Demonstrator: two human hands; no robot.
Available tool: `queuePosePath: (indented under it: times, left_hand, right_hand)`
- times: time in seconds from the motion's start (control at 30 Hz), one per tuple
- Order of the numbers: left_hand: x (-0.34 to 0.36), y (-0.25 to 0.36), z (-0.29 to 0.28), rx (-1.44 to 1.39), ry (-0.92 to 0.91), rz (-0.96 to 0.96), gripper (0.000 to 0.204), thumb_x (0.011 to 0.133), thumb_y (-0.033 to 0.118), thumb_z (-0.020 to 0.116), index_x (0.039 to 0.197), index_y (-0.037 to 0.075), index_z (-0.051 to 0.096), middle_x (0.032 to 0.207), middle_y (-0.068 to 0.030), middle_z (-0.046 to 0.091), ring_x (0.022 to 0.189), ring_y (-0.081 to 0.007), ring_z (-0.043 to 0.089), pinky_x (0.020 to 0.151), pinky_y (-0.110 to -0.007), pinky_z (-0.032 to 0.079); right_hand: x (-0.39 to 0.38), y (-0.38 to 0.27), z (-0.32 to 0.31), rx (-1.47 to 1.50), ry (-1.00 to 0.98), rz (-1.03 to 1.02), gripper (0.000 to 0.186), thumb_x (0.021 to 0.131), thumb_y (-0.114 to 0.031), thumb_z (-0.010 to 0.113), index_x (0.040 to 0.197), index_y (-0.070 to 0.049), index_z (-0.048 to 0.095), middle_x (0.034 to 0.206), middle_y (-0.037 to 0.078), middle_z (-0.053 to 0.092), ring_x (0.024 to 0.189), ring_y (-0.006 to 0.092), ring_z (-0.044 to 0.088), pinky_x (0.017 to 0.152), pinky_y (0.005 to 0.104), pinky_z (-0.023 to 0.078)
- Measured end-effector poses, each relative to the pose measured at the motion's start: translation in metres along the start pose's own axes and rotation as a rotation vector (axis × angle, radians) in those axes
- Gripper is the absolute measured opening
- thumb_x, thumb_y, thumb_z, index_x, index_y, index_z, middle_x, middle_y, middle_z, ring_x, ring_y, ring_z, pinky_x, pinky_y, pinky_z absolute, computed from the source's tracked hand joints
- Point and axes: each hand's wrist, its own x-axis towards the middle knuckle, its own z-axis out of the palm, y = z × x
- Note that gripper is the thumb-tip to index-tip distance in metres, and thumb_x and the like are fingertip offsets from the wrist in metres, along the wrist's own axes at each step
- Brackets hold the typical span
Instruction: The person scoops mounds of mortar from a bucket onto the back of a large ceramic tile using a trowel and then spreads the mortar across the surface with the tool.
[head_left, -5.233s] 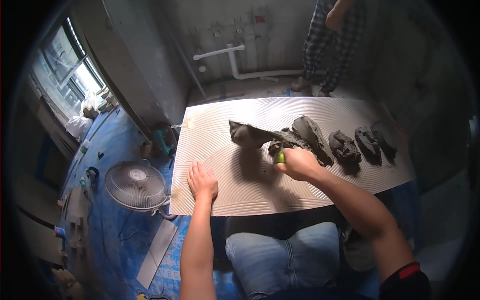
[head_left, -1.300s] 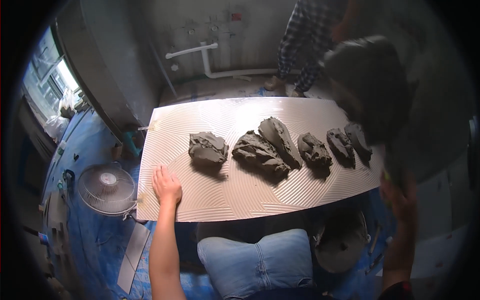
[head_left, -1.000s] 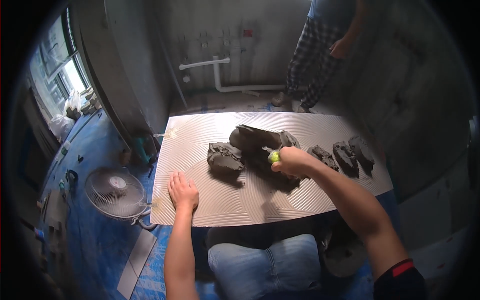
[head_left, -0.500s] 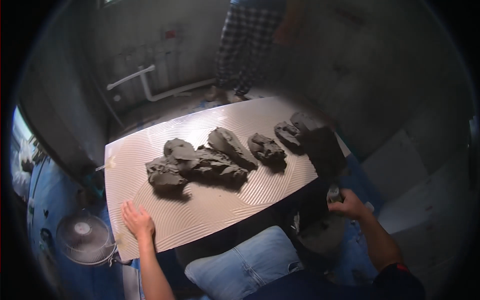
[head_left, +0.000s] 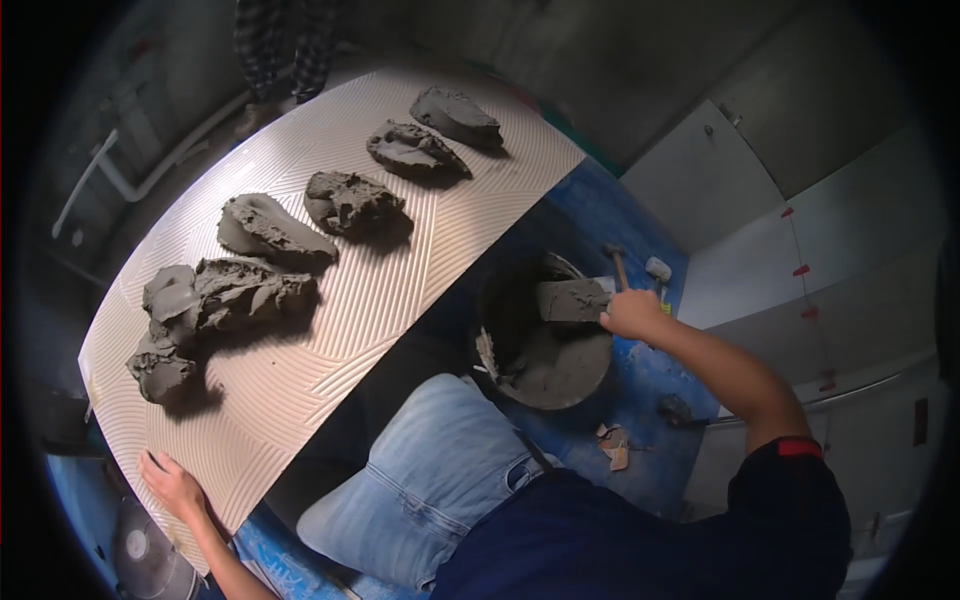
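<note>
A large pale tile (head_left: 350, 330) with combed ridges lies in front of me, with several lumps of grey mortar (head_left: 250, 290) in a row across it. My left hand (head_left: 174, 488) rests open on the tile's near left corner, fingers laid on the surface. Over on the right, my right hand (head_left: 636, 314) is closed around the handle of a trowel (head_left: 573, 300); the handle is mostly hidden by the fingers. Its flat blade, coated with mortar, is at the upper part of a round dark bucket (head_left: 560, 400). Grey mortar (head_left: 560, 365) shows inside the bucket.
Beyond the bucket, a wooden-handled tool (head_left: 618, 265) and a white-headed object (head_left: 658, 268) lie on blue floor covering (head_left: 650, 400). A fan (head_left: 140, 548) stands by the tile's left corner. Another person's legs (head_left: 280, 45) are at the far side. Grey panels (head_left: 710, 190) line the right.
The view has swung right. My right hand has carried the trowel from beside the tile's right edge to the bucket. My left hand stays on the tile's near left corner.
</note>
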Motion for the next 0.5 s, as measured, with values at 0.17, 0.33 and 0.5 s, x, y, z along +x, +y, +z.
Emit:
queuePosePath:
  times: [0.17, 0.33, 0.5]
  left_hand:
    - [-0.007, 0.002, 0.008, -0.018, -0.004, 0.011, 0.050, 0.099, 0.031, 0.042, 0.134, -0.004, 0.045, 0.140, -0.0232, 0.044, 0.132, -0.0364, 0.038, 0.111, -0.041, 0.028]
    - [-0.004, 0.005, -0.004, 0.047, -0.042, 0.002, 0.050, 0.099, 0.031, 0.040, 0.134, -0.004, 0.045, 0.139, -0.0234, 0.045, 0.131, -0.0372, 0.039, 0.111, -0.041, 0.028]
    - [-0.002, 0.003, -0.005, 0.084, -0.054, 0.008, 0.050, 0.099, 0.031, 0.039, 0.134, -0.005, 0.045, 0.138, -0.0242, 0.046, 0.129, -0.0383, 0.040, 0.110, -0.042, 0.028]
  right_hand:
    - [0.049, -0.042, 0.074, -0.132, 0.017, -0.214, 0.030, 0.079, -0.031, 0.054, 0.083, -0.009, 0.074, 0.090, 0.013, 0.071, 0.080, 0.0293, 0.069, 0.067, 0.0422, 0.052]
    - [0.039, -0.047, 0.080, 0.220, -0.136, -0.051, 0.043, 0.087, -0.039, 0.050, 0.087, -0.001, 0.070, 0.088, 0.022, 0.068, 0.088, 0.0353, 0.066, 0.075, 0.0480, 0.051]
    - [0.034, -0.075, 0.101, 1.190, -0.564, 0.313, 0.038, 0.087, -0.038, 0.048, 0.063, -0.009, 0.046, 0.060, 0.006, 0.051, 0.043, 0.0168, 0.043, 0.044, 0.0329, 0.034]
